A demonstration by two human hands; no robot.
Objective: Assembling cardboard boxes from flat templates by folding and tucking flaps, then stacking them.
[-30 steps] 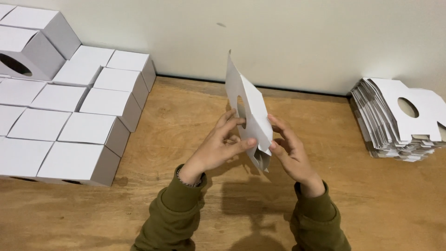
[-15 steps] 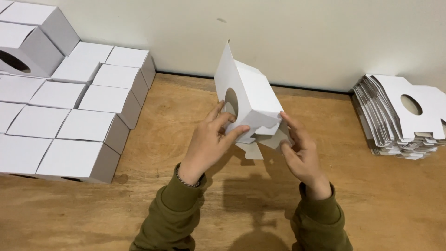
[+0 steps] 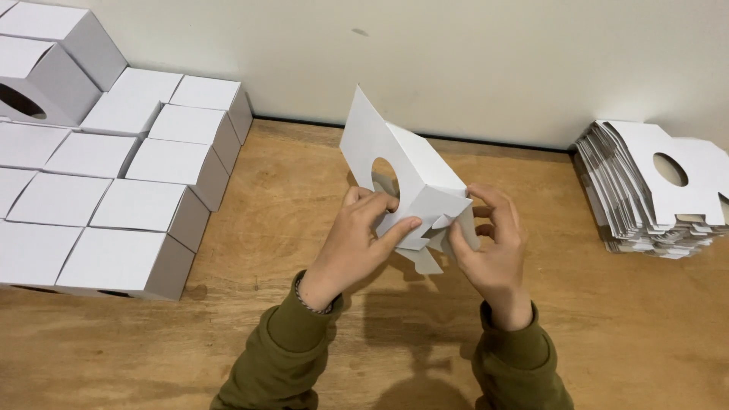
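Both hands, left (image 3: 357, 235), right (image 3: 490, 243), grasping white carton (image 3: 414, 171), folded boxes (image 3: 114, 182) left, flat blanks (image 3: 653, 190) right

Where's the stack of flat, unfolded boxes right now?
In the head view, the stack of flat boxes lies at the table's far right edge against the wall, right of the right hand.

Above the wooden table (image 3: 288, 182), the left hand (image 3: 357, 243) and right hand (image 3: 493, 243) gripped a half-folded white box (image 3: 414, 171). Finished boxes (image 3: 114, 197) sat left of it, flat blanks (image 3: 645, 197) right.
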